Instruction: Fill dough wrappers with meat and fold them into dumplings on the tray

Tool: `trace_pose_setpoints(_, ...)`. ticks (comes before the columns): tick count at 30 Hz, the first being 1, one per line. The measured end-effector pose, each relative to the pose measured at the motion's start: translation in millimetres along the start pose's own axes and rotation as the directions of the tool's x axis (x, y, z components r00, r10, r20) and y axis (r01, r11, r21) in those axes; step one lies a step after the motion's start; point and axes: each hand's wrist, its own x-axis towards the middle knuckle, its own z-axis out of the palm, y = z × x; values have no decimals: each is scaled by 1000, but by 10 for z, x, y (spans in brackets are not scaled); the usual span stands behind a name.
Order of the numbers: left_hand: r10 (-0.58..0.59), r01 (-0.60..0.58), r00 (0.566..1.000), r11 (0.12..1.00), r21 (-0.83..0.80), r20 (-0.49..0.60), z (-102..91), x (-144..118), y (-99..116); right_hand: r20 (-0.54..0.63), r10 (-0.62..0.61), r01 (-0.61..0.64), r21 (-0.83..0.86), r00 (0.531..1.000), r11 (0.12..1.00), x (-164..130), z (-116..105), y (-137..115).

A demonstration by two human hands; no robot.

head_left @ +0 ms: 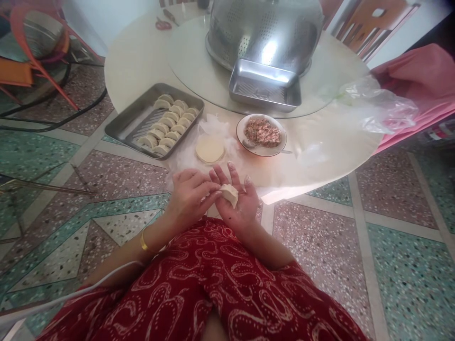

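Observation:
A folded white dumpling (229, 193) lies in the palm of my right hand (238, 203), whose fingers are spread upward. My left hand (190, 194) pinches the dumpling's left edge with its fingertips. Both hands hover above my lap, just in front of the table's near edge. On the table behind them sits a stack of round dough wrappers (209, 148) on a plastic sheet. To its right stands a bowl of minced filling (262, 133) with a spoon in it. A metal tray (122, 128) at the left holds several finished dumplings in rows.
A round pale table (142, 57) carries a glass turntable with an upturned metal colander (265, 31) and an empty metal tray (265, 87). A crumpled plastic bag (377, 106) lies at the right edge. Scissors (163, 23) rest far back. Chairs stand around on the terrazzo floor.

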Motion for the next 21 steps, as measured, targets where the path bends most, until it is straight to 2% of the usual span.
trace_pose_setpoints(5, 32, -32, 999, 999, 8, -12, 5, -23, 17, -1, 21, -21, 3, 1000, 1000, -6, 3, 2)
trace_pose_setpoints(16, 148, -148, 989, 989, 29, 3, -64, 48, 23, 25, 157, -158, 17, 987, 987, -49, 26, -31)
trace_pose_setpoints(21, 143, -144, 987, 990, 11, 76, -114, 61, 25, 22, 185, -185, -14, 983, 983, -46, 29, -40)
